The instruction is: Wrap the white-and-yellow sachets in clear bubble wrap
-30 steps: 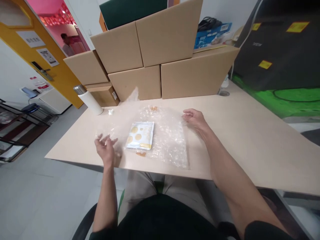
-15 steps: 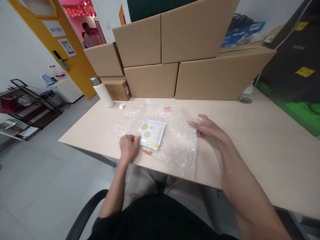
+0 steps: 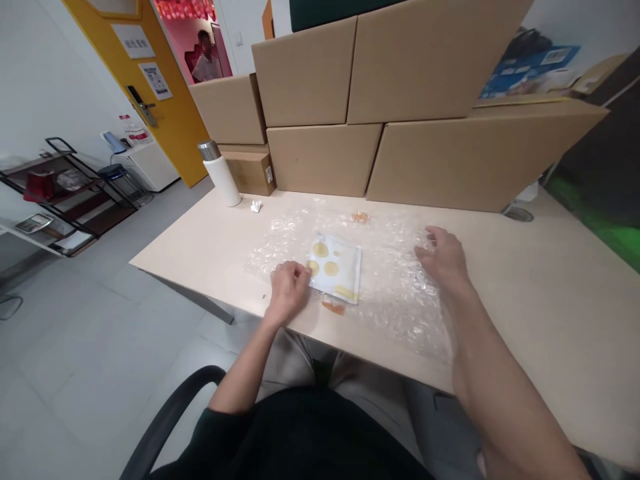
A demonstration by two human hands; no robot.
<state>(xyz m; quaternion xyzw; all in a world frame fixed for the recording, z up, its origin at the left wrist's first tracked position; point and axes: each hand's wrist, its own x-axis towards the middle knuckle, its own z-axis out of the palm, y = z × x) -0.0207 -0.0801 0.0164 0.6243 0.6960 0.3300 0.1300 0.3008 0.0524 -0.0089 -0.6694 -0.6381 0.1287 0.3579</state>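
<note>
A flat white packet (image 3: 337, 263) with yellow dots lies on a spread sheet of clear bubble wrap (image 3: 395, 293) near the table's front edge. My left hand (image 3: 290, 290) is at the packet's left edge, its fingers curled and its fingertips pinched against that edge. Off to the right, my right hand (image 3: 447, 260) has its thumb and fingers closed at the wrap's right edge, which bunches up beside it. Orange tape pieces show on the wrap, one (image 3: 333, 307) below the packet and another (image 3: 360, 217) beyond it.
Large cardboard boxes (image 3: 325, 160) stand stacked along the table's back. A white bottle with a metal cap (image 3: 223, 177) and a crumpled white scrap (image 3: 256, 207) are at the back left. A chair armrest (image 3: 175, 407) is at my left. Another person (image 3: 206, 60) is beyond the doorway.
My view has turned, shifting the scene. The right hand has moved right, and the wrap's right edge has gone with it, farther from the packet. My left hand stays at the packet's edge.
</note>
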